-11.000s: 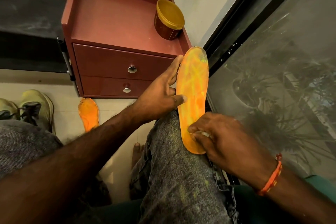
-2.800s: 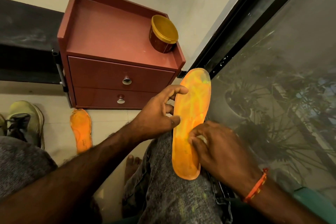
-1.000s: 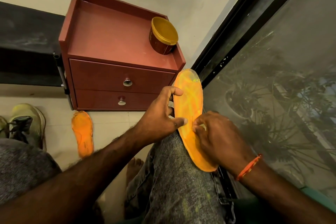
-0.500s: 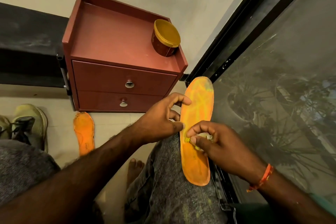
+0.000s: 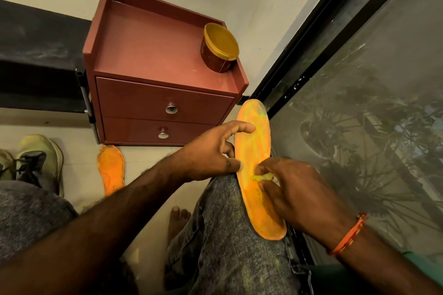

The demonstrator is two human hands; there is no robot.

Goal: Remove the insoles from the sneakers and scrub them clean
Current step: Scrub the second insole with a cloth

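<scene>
An orange insole (image 5: 254,146) streaked with yellow lies lengthwise on my right knee. My left hand (image 5: 211,153) grips its left edge, thumb on the face and forefinger curled over the upper part. My right hand (image 5: 294,189) pinches a small yellowish wad (image 5: 262,177) and presses it against the middle of the insole. A second orange insole (image 5: 111,167) lies flat on the floor by the cabinet. Pale green sneakers (image 5: 36,160) stand at the far left.
A red two-drawer cabinet (image 5: 143,60) stands against the wall with a yellow-lidded tub (image 5: 220,46) on its top right corner. A black-framed glass pane (image 5: 359,103) runs along the right. A dark ledge (image 5: 36,55) lies at the left. My bare foot (image 5: 177,220) rests on the floor.
My right hand has slid the wad a little along the middle of the insole, and the insole has tilted slightly on the knee. My left hand keeps its grip.
</scene>
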